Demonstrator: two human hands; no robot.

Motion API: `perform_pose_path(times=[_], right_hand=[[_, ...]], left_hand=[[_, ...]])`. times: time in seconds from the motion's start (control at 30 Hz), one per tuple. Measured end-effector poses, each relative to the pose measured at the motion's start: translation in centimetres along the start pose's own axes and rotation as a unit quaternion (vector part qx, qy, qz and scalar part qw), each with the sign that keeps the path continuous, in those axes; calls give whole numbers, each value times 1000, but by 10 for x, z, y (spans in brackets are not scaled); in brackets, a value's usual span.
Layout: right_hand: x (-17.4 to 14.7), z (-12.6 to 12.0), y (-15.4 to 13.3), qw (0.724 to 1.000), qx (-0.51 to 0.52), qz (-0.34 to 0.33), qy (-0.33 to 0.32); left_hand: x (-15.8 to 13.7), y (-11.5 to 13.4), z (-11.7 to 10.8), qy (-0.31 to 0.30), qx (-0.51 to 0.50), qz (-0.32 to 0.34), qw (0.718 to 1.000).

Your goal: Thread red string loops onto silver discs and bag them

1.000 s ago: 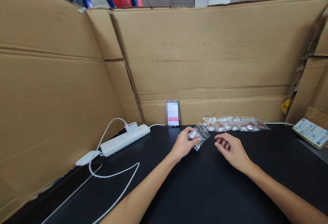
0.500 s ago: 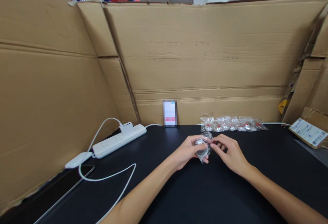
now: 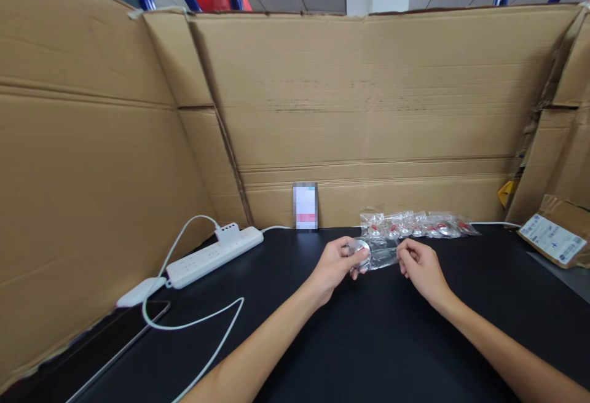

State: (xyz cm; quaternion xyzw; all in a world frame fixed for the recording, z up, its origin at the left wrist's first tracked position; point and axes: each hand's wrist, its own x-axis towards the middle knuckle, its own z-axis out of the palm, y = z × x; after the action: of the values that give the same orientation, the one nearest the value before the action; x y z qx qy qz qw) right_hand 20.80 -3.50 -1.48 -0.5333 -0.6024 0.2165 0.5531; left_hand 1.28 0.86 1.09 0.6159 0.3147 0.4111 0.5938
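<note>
My left hand [image 3: 338,263] is closed on a round silvery disc [image 3: 364,249], its thumb lying across the face. A clear plastic bag [image 3: 383,254] stretches from the disc to the right. My right hand [image 3: 420,268] pinches the bag's far end between thumb and fingers. Whether the disc lies inside the bag or against it, I cannot tell. Just behind my hands, a row of clear bags with silvery round pieces [image 3: 442,229] and red spots lies along the cardboard.
A white power strip [image 3: 216,255] with a looping white cable [image 3: 193,320] lies at left, near a dark flat tablet-like slab [image 3: 115,341]. A phone [image 3: 305,206] leans on the cardboard wall [image 3: 359,96]. At right sits a labelled cardboard parcel [image 3: 555,234] on the black table [image 3: 359,341].
The bag, crumpled around the disc before, is now drawn out flat between my hands. My right hand has moved right with its end, and the disc has turned and risen slightly.
</note>
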Motion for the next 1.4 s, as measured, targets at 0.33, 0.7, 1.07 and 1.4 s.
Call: perform_pose_path(times=[0.33,0.7,1.07,1.4], right_hand=[[-3,0,-12,989,-45,-121,78],[6,1,4,983,167,68,-38],[0,9,7,969,200,65,-133],[0,6,4,967,190,48,-166]], left_hand=[[4,-4,-6,76,-6,20,997],[0,-2,0,-13,-34,5,999],[-4,-5,6,-64,8,47,997],[-1,-6,0,-62,92,3,994]])
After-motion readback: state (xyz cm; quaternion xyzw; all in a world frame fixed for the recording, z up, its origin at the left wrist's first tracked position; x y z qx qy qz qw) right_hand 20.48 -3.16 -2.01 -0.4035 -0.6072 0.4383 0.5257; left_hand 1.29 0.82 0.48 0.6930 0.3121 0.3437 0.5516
